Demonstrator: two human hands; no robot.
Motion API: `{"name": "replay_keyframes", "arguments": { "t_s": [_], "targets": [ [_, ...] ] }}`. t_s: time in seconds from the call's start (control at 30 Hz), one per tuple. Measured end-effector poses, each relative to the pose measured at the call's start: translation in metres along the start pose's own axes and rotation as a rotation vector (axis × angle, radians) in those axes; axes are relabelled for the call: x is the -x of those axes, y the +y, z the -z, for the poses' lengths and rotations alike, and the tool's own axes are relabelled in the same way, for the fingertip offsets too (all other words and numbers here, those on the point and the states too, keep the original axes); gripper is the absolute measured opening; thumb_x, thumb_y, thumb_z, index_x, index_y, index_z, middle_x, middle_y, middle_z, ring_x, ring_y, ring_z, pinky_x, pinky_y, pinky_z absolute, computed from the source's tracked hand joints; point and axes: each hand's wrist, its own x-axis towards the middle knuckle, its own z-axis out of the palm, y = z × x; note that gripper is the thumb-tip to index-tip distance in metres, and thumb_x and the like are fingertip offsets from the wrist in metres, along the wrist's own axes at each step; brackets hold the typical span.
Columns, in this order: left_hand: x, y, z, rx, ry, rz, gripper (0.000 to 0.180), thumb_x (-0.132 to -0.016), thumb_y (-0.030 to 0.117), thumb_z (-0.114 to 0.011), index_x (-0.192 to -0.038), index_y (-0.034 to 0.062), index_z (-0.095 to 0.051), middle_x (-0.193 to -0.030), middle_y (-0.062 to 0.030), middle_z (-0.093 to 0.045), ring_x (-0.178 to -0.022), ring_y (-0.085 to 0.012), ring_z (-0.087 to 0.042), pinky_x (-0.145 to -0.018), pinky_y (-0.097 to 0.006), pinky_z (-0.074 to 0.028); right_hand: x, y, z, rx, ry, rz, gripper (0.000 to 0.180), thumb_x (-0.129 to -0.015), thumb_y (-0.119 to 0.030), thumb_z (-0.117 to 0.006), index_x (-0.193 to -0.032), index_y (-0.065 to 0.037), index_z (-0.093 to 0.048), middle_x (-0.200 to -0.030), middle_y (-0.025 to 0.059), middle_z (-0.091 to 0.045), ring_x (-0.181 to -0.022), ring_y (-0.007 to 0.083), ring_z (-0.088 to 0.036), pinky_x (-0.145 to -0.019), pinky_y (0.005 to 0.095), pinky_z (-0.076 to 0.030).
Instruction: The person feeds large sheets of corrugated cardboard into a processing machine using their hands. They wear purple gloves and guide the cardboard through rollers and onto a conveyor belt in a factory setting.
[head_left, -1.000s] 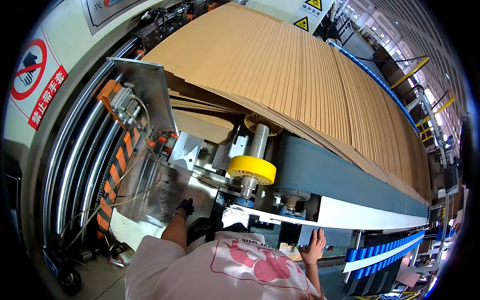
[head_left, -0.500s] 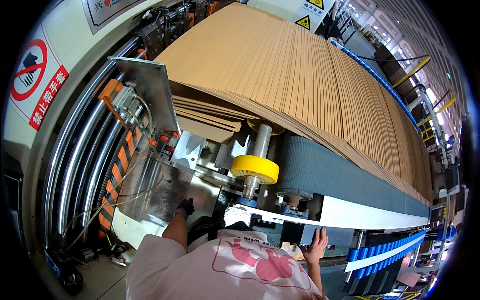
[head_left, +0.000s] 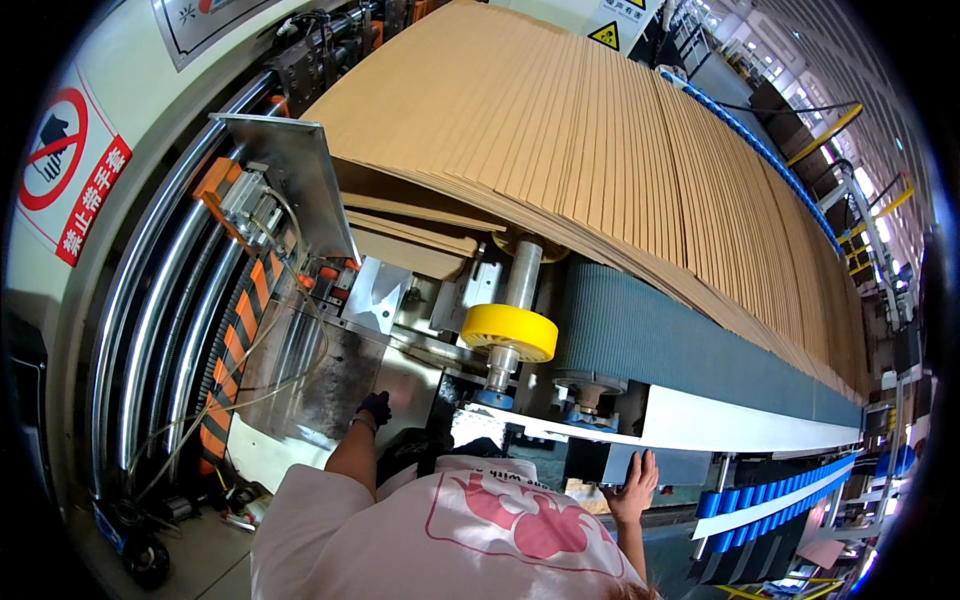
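Note:
My left hand (head_left: 374, 408), in a dark glove, is beside the bare metal plate (head_left: 408, 382) of the machine. Its fingers are too small and dark to make out. Bare and spread, the fingers of my right hand (head_left: 635, 486) lie against the grey panel (head_left: 672, 468) below the white side rail (head_left: 740, 427); nothing is in that hand. Ahead, a long row of overlapping brown cardboard sheets (head_left: 560, 130) leans over a ribbed green-grey belt (head_left: 690, 352). A few sheets (head_left: 415, 252) lie lower, under the front of the row. Nearby, a yellow wheel (head_left: 510, 332) sits on a metal shaft.
At the left, an upright metal plate (head_left: 290, 175) stands next to chrome bars (head_left: 150, 310) and an orange-and-black striped strip (head_left: 235, 365). Thin air hoses (head_left: 275, 390) hang there. Blue rollers (head_left: 760, 510) run along the right. A prohibition sign (head_left: 55, 150) is on the machine wall.
Fewer sheets show in the gap beneath the front of the cardboard row. My left hand has shifted slightly forward; my right hand stays at the grey panel.

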Motion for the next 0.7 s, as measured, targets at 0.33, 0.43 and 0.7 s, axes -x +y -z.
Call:
{"name": "replay_keyframes", "arguments": {
  "t_s": [0.33,0.43,0.7],
  "targets": [
    [0.007,0.006,-0.007,-0.015,-0.002,0.002,0.034,-0.09,0.04,-0.055,-0.099,0.0083,-0.05,-0.069,-0.0104,-0.054,-0.055,-0.027,-0.057,-0.046,-0.041,-0.046,-0.001,-0.002,0.003,-0.029,-0.008,-0.011,0.105,-0.049,-0.022,-0.087,-0.138,-0.008,-0.034,-0.146,0.0224,-0.028,-0.135,0.0418,-0.026,-0.109,0.0566,-0.02],
    [0.003,0.003,-0.01,-0.022,0.013,0.001,0.035,-0.091,0.041,-0.055,-0.103,0.0083,-0.049,-0.072,-0.0112,-0.056,-0.058,-0.0273,-0.059,-0.047,-0.042,-0.048,-0.002,-0.003,0.003,-0.037,-0.012,-0.01,0.104,-0.049,-0.022,-0.087,-0.138,-0.008,-0.034,-0.146,0.0224,-0.028,-0.135,0.0418,-0.026,-0.109,0.0566,-0.02],
    [-0.009,-0.005,-0.008,-0.09,-0.011,0.041,0.054,-0.089,0.049,-0.055,-0.13,0.0157,-0.044,-0.101,-0.0155,-0.063,-0.078,-0.0313,-0.064,-0.062,-0.046,-0.054,-0.001,0.001,0.001,-0.032,-0.005,0.003,0.103,-0.05,-0.025,-0.086,-0.138,-0.007,-0.035,-0.146,0.0227,-0.029,-0.135,0.0419,-0.026,-0.109,0.0567,-0.02]
  ]
}}
